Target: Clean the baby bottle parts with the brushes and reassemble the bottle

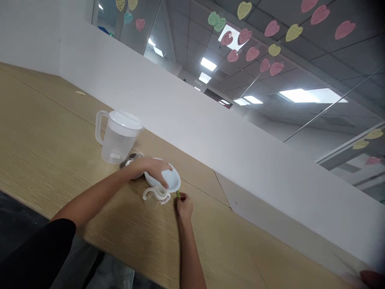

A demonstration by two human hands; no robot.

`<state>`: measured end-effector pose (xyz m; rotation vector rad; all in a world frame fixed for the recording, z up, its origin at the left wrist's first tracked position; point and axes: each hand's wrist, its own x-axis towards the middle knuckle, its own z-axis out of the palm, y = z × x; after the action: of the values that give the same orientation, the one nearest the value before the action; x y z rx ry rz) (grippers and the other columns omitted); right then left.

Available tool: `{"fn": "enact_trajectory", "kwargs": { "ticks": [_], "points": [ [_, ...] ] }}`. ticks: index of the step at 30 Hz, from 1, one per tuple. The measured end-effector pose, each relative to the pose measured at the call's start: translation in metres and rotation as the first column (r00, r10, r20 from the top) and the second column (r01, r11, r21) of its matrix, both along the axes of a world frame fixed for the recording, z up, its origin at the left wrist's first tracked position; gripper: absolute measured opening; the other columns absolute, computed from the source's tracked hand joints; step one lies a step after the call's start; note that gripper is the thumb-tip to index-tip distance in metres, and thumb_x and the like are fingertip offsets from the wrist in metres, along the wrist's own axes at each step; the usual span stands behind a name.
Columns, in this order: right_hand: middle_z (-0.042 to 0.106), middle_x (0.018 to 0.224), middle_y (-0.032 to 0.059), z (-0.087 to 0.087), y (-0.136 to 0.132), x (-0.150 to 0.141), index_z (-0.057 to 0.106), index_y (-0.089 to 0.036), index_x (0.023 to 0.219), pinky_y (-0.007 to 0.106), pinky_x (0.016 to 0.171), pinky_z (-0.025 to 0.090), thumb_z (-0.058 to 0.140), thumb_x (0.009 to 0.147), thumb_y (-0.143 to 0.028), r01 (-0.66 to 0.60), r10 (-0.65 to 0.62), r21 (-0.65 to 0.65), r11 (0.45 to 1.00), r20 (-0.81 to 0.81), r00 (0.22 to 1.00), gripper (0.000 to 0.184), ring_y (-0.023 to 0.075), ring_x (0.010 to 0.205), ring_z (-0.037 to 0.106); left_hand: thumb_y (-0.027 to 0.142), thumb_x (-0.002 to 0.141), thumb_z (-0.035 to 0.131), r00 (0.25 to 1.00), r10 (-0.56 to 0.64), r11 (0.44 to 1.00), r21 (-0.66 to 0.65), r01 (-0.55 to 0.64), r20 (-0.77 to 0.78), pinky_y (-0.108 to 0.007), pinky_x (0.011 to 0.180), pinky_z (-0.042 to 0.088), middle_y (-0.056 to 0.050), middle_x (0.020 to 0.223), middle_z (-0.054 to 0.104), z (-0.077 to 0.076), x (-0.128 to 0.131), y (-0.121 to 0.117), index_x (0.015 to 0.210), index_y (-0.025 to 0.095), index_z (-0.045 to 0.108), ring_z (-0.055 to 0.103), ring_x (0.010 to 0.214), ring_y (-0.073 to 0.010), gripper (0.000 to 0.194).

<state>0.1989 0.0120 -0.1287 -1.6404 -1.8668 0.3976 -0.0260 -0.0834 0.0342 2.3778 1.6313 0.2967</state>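
Observation:
My left hand point(149, 167) lies over a white shallow bowl point(165, 177), fingers curled across its tilted upper side. My right hand point(184, 206) is closed around the end of a thin green stick point(178, 194), just past the bowl's lower rim. Below the bowl stands a clear two-handled cup with white handles point(156, 196), close to both hands. A dark round object with a clear edge point(128, 164) sits partly hidden under my left wrist. Beyond it stands a clear plastic pitcher with a white lid point(118, 136).
The pale wood-grain table point(51, 140) runs against a white partition wall point(168, 108). Glass above the wall carries paper hearts point(272, 28) in pink, yellow and green. A small chip point(80, 93) lies far left. A blurred reddish shape point(372, 279) shows at the lower right corner.

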Motion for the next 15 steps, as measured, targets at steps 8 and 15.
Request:
{"fn": "enact_trajectory", "kwargs": {
  "ticks": [8, 15],
  "points": [
    [0.074, 0.091, 0.0095, -0.001, 0.002, 0.0, 0.07, -0.012, 0.102, 0.025, 0.067, 0.044, 0.052, 0.077, -0.011, -0.022, 0.022, -0.026, 0.999, 0.01, 1.0, 0.031, 0.0198, 0.081, 0.068, 0.021, 0.079, 0.062, 0.801, 0.539, 0.825, -0.03, -0.565, -0.259, -0.035, 0.085, 0.049, -0.026, 0.11, 0.067, -0.036, -0.057, 0.042, 0.101, 0.005, 0.07, 0.063, 0.105, -0.0346, 0.029],
    [0.074, 0.091, 0.0098, 0.001, 0.001, -0.002, 0.069, -0.012, 0.104, 0.024, 0.069, 0.044, 0.053, 0.078, -0.011, -0.025, 0.025, -0.026, 0.999, 0.029, 0.999, 0.031, 0.0197, 0.082, 0.068, 0.033, 0.089, 0.059, 0.801, 0.576, 0.813, 0.01, -0.583, -0.162, -0.043, 0.088, 0.051, -0.014, 0.117, 0.061, -0.083, -0.068, 0.067, 0.116, 0.011, 0.059, 0.06, 0.104, -0.0242, 0.035]
  ]
}}
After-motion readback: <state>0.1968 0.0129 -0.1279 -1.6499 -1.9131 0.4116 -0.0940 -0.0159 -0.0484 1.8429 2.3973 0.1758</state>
